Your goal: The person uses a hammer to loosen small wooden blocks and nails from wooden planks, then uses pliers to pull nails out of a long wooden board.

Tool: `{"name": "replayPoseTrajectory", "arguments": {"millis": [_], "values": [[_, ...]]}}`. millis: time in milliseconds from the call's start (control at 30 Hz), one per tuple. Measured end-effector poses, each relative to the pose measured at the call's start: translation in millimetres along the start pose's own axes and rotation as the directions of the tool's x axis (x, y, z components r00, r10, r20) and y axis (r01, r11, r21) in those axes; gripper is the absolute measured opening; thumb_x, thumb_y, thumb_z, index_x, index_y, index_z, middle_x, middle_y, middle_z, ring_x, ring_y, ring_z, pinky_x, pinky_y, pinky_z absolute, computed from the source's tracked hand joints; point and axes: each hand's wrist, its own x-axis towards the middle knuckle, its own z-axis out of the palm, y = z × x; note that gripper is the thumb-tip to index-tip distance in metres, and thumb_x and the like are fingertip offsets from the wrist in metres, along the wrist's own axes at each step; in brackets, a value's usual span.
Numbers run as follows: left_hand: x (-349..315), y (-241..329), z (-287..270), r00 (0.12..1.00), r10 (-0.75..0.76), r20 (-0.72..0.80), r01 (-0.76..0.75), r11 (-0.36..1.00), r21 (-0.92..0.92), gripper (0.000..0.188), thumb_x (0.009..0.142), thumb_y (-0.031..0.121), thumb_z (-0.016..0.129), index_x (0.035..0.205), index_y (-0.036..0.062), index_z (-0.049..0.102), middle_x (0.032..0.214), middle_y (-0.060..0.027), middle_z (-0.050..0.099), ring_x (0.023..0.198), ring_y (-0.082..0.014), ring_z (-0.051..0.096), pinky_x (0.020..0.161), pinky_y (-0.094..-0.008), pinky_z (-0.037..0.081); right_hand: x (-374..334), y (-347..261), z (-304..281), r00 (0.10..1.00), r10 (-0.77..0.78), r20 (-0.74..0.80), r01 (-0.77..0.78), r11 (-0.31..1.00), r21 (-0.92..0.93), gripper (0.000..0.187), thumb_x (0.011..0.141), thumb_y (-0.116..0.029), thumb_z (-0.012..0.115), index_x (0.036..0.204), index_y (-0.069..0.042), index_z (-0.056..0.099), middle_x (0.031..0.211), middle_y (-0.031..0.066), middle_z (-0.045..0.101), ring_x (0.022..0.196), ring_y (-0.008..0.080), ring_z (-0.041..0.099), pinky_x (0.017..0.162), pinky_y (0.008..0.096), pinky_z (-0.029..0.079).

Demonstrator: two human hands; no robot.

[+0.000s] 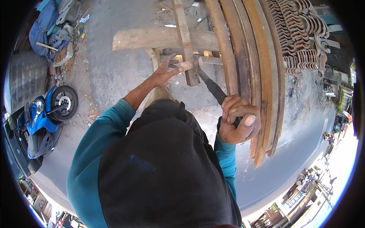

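Nearest in the head view, a dark shirt with teal sleeves, filling the lower middle. Beyond it on the right, the right hand, wrapped fully round the handle of a hammer, with no gap visible under the fingers. Ahead on the left, the left hand, fingers loosely bent and partly spread, thumb and one finger at the near end of a small piece of wood; impossible to tell how firm the pinch. That piece over the end part of a wooden beam, just beside the hammer's dark head; contact between them unclear. Beam laid across a thick log.

Hammer probably stiff and head-heavy, best held far down the handle, as here. Small piece likely light and rigid, perhaps prone to splitting; safest hold at the end away from the hammer head. Beam probably heavy, and rough rather than slippery.

To the right, long planks, then stacked roof tiles. Far left, a blue motorbike.
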Motion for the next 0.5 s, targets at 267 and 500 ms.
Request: {"name": "replayPoseTrajectory", "arguments": {"millis": [267, 500], "values": [[58.3, 22.1, 34.2, 0.957, -0.289, 0.01, 0.227, 0.729, -0.645, 0.087, 0.094, 0.067, 0.051, 0.154, 0.0074, 0.031, 0.148, -0.0166, 0.045, 0.133, -0.0296, 0.047, 0.11, -0.0449, 0.041, -7.8, -1.6, -16.1, 0.99, 0.002, 0.139, -0.007, 0.999, 0.034, 0.042, 0.103, -0.037, 0.046, 0.08, -0.003, 0.049, 0.055, 0.0061, 0.042, 0.05, 0.0188, 0.045, 0.058, 0.0389, 0.043], [88.0, 23.5, 38.3, 0.973, -0.224, 0.046, 0.183, 0.641, -0.745, 0.08, 0.09, 0.069, 0.056, 0.142, 0.0088, 0.051, 0.137, -0.0114, 0.056, 0.12, -0.0248, 0.058, 0.102, -0.0409, 0.049, -31.5, -8.3, -33.1, 0.999, 0.03, 0.036, -0.033, 0.995, 0.095, 0.044, 0.098, -0.035, 0.06, 0.072, 0.0, 0.053, 0.058, 0.0088, 0.051, 0.05, 0.0212, 0.05, 0.055, 0.0386, 0.045]]}}
